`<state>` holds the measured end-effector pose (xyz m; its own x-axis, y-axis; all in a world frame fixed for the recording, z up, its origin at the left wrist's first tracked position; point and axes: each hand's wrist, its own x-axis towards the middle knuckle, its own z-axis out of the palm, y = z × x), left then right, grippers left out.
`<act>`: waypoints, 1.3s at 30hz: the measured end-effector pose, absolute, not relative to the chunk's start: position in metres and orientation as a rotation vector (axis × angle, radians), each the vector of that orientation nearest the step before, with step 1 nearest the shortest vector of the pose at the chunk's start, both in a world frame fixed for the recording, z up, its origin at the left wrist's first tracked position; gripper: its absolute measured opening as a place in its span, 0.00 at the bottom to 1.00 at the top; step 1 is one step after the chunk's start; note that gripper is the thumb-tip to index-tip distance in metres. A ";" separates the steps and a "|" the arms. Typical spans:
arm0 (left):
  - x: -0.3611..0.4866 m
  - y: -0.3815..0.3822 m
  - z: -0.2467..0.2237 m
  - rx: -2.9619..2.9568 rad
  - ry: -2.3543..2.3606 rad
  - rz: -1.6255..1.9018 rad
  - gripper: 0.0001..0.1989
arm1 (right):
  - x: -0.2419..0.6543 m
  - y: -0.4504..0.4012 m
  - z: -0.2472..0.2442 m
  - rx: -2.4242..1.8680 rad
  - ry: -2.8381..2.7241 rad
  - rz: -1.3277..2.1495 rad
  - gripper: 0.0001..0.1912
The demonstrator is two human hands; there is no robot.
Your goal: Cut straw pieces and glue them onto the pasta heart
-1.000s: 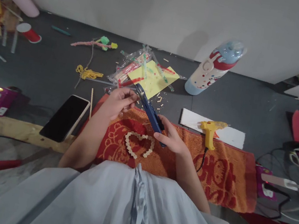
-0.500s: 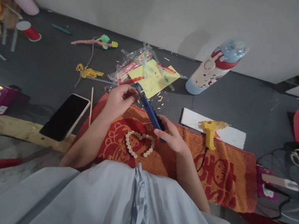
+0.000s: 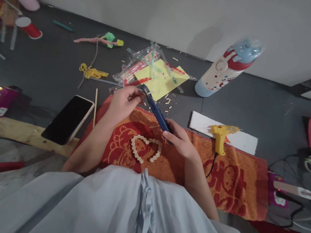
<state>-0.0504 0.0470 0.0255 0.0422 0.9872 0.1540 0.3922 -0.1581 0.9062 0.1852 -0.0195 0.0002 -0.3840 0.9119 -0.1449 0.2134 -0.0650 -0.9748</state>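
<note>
My right hand (image 3: 180,139) is wrapped round the handles of a dark blue hand cutter (image 3: 158,112), which slants up and left over the towel. Close to the cutter's jaws, the fingers of my left hand (image 3: 124,102) are pinched together; what they hold is too small to make out. A pale bit shows at the jaws. Below, a heart outline of small wooden pieces (image 3: 134,149) lies on the orange and red towel (image 3: 171,163), with a gap at its lower right. Short cut wooden bits (image 3: 167,102) are scattered beyond the cutter.
A yellow paper (image 3: 160,87) lies under plastic wrappers (image 3: 130,68). At right stand a bottle (image 3: 218,77) and a yellow glue gun (image 3: 220,138) on a white strip (image 3: 243,141). A phone (image 3: 67,120), a thin stick (image 3: 95,108) and yellow yarn (image 3: 93,72) lie left.
Both hands and the cutter keep nearly the same place, with the cutter tilted very slightly. The view has shifted a little.
</note>
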 end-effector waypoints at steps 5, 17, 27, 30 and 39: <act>-0.052 0.046 0.026 1.738 1.433 1.076 0.07 | 0.185 -0.020 0.000 -1.239 -1.622 1.484 0.31; -0.051 0.043 0.034 1.767 1.430 1.033 0.08 | 0.186 -0.019 0.003 -1.243 -1.610 1.499 0.30; -0.040 0.037 0.029 2.104 1.716 1.079 0.07 | 0.179 -0.020 0.001 -1.303 -1.556 1.431 0.28; -0.030 0.031 0.032 2.207 1.679 1.165 0.09 | 0.174 -0.020 -0.004 -1.301 -1.445 1.423 0.29; -0.008 0.024 0.007 1.472 1.004 0.758 0.23 | 0.158 -0.020 -0.007 -1.174 -1.360 1.454 0.31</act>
<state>-0.0076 0.0243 0.0065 0.4272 0.9006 -0.0804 0.1697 0.0075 0.9855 0.1577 -0.0204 -0.0067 -0.2428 0.9648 -0.1011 0.0362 -0.0951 -0.9948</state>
